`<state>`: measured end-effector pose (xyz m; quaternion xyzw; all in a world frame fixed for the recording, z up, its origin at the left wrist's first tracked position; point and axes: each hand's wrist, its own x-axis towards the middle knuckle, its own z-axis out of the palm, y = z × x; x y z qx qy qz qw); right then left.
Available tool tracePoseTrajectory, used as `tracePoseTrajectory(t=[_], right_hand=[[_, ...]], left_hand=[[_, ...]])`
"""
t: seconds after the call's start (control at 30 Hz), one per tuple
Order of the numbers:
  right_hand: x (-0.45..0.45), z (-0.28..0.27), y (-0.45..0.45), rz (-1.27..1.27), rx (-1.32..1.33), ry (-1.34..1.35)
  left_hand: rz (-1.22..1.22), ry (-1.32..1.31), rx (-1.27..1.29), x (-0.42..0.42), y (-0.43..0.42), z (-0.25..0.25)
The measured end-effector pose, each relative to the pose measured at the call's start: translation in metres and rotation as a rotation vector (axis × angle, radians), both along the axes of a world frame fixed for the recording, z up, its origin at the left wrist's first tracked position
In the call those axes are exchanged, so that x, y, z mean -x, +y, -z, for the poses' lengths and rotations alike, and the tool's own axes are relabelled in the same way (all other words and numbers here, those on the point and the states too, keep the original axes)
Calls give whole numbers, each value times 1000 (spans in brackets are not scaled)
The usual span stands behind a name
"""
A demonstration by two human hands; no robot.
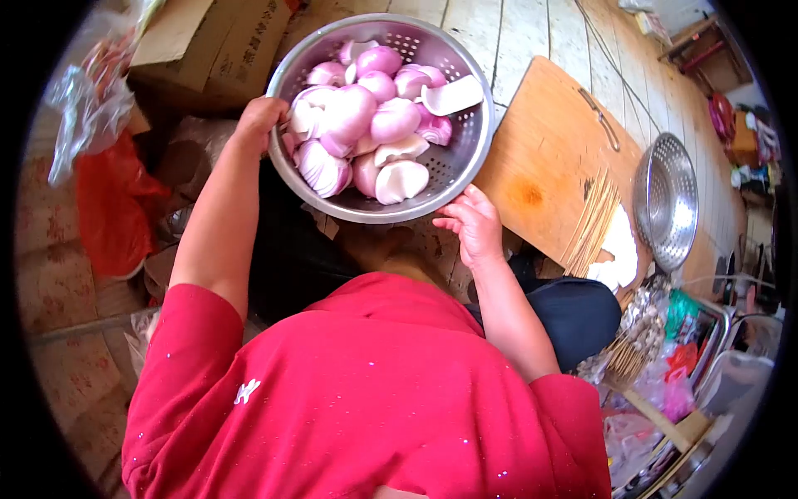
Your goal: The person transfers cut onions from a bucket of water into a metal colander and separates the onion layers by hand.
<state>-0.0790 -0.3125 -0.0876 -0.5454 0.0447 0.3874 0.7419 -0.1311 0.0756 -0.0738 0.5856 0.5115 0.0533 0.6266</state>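
Observation:
A metal colander (pixel 472 137) full of peeled purple onion pieces (pixel 374 121) is held out in front of me, tipped so its inside shows. Curved onion layers lie among the chunks, with one pale piece (pixel 451 96) against the right wall. My left hand (pixel 261 123) is closed around the rim at the left side. At the lower right of the rim, my right hand (pixel 472 224) has its fingers against the edge, supporting it; part of its grip is hidden beneath the bowl.
On the right, a wooden board (pixel 532 150) carries a knife (pixel 600 119), a bundle of thin sticks (pixel 594 218) and something white (pixel 617 249). Beside it a second colander (pixel 667 200) stands tilted. A cardboard box (pixel 208 46) and a red bag (pixel 116 204) are at left.

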Motion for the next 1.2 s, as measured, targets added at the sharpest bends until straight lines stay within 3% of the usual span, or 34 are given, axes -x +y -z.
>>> tracePoseTrajectory(t=[0.2,0.27,0.4,0.47,0.6,0.7,0.83,0.9,1.0,1.1,1.2], right_hand=[[-20,-16,-6,102,181,-122],[-29,-25,-13,67,165,-100],[-32,-28,-10,14,295,-143],[-30,-23,-8,14,312,-164],[-35,-11,-7,23,321,-173],[-45,-2,-6,12,345,-161],[-41,-3,-11,13,306,-149],[-44,8,-20,-53,260,-110],[-27,8,-29,32,246,-69],[-4,29,-42,-64,302,-3],[25,41,-38,-364,504,-30]], left_hand=[[-114,-103,157,9,-25,37],[-129,-70,175,6,-43,24],[-88,-17,96,6,-54,-3],[-52,16,-88,4,-44,18],[-151,-45,-213,5,-43,35],[-42,122,-198,5,-37,33],[-41,23,-198,6,-37,33],[-14,145,-392,5,-32,42],[-68,241,-670,7,-45,-2],[-49,40,-932,16,-38,-4],[35,-100,-1087,26,-45,-4]])
